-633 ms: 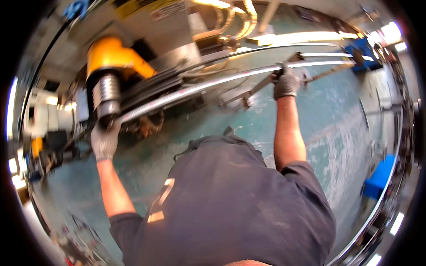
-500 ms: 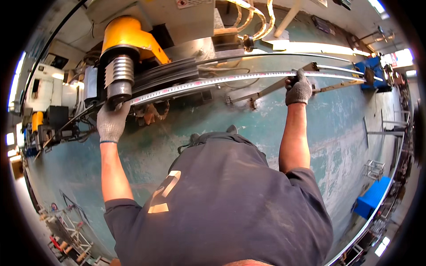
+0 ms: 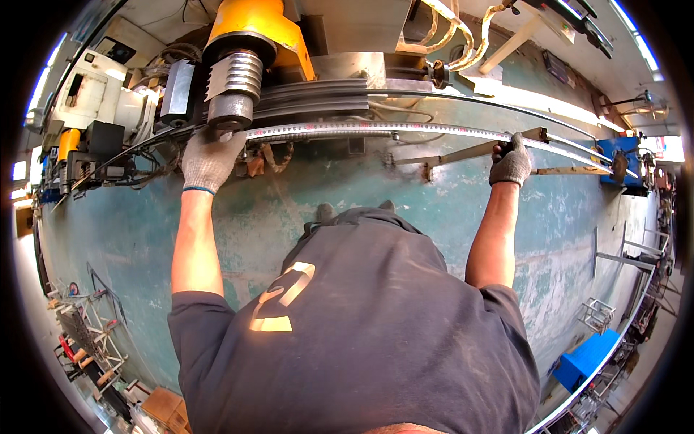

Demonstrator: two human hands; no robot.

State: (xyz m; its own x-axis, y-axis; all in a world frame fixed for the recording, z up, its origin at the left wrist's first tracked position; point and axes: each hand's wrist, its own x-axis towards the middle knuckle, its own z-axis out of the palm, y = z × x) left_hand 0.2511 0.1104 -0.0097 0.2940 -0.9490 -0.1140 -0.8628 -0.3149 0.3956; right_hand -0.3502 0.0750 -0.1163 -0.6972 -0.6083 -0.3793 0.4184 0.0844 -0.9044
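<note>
A pale measuring tape (image 3: 390,127) stretches with its marked face up between my two gloved hands, along a long metal bar. My left hand (image 3: 207,160), in a light knitted glove, is closed at the tape's left end, just below a grey metal cylinder (image 3: 231,112); its fingertips are partly hidden there. My right hand (image 3: 511,165), in a darker, dirtier glove, is closed in a fist at the tape's other end. A dark piece shows at its fingers, probably the tape case. The thumb points up beside the tape.
A yellow machine head (image 3: 260,25) with a ribbed metal spindle (image 3: 242,76) stands at the far left. Angled steel supports (image 3: 463,152) stand under the tape. Yellowish hoses (image 3: 473,50) hang beyond. A blue box (image 3: 584,359) sits on the green floor (image 3: 347,184) at right.
The whole view has shifted, so machine, tape and hands appear farther right and mostly lower. Both hands keep their hold on the tape, which stays stretched between them.
</note>
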